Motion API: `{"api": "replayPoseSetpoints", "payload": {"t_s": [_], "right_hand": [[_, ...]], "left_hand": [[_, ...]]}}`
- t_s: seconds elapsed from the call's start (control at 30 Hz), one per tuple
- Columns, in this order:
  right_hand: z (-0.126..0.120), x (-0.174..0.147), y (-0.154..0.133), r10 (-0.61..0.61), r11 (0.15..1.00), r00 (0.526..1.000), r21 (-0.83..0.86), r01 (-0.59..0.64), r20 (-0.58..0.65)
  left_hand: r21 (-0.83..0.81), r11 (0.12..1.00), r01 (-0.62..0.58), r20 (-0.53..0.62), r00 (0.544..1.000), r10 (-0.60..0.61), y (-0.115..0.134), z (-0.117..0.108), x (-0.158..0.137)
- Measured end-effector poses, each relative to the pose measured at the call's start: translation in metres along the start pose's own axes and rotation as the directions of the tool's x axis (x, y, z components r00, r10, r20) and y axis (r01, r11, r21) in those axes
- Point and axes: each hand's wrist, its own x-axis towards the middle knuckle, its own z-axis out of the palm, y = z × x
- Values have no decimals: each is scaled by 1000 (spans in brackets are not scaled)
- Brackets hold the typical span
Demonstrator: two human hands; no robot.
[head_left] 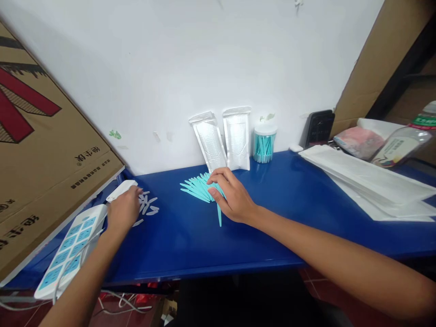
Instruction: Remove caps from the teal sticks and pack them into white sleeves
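My right hand (231, 197) is over a fanned pile of slim teal plastic sticks (195, 187), possibly interdental brushes. Its fingers are bent, with a gap between thumb and forefinger through which teal shows. One loose teal stick (220, 217) pokes out below the palm, its upper end hidden. At the left, my left hand (124, 206) is slightly blurred beside a scatter of small translucent caps (147, 205). The fingers there are bent together at the edge of the caps; whatever they pinch is hidden.
Two silvery padded pouches (237, 138) and a lidded jar (264, 144) of teal sticks stand by the wall. A white power strip (73, 250) with cables lies left, next to a cardboard box (44, 159). White paper envelopes (371, 179) and a plastic bottle (402, 141) are on the right.
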Motion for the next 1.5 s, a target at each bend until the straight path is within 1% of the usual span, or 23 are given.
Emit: {"api": "replayPoseSetpoints", "payload": {"t_s": [0.07,0.13,0.27,0.37,0.47,0.67,0.87,1.0,1.17,1.23,1.33,1.4,1.5], "right_hand": [[2,0,-1,5,1000,1000,-1,-5,22],[3,0,-1,14,1000,999,-1,-14,34],[4,0,0,40,999,998,-1,-40,48],[4,-1,2,59,998,997,-7,-59,57],[4,-1,2,66,998,996,-13,-65,64],[6,-2,4,76,997,994,-21,-75,74],[8,-2,7,82,996,992,-40,-79,97],[10,-1,8,88,995,991,-60,-82,104],[9,-1,8,97,994,988,-68,-89,121],[10,0,8,101,991,985,-107,-86,141],[16,-1,7,133,969,974,-231,-89,184],[23,-2,8,171,939,963,-331,-95,209],[33,-3,12,216,883,945,-463,-81,245]], "left_hand": [[126,992,-10,74,997,1,-24,1,-7],[158,987,-29,112,994,11,-32,1,-16],[131,990,-53,166,986,31,-26,1,-27],[90,989,-120,219,971,98,-24,3,-27],[78,984,-160,229,963,138,-26,7,-24],[36,990,-139,196,972,129,-22,13,-16],[12,988,-152,254,957,144,-14,15,-6],[-7,982,-187,230,956,184,-13,20,-1],[-9,980,-199,247,949,195,-15,25,-1],[-19,971,-239,259,936,236,-17,28,0],[-39,939,-343,274,900,340,-20,33,3],[-60,911,-407,257,876,408,-21,36,4],[-94,895,-437,223,867,447,-20,39,3]]}}
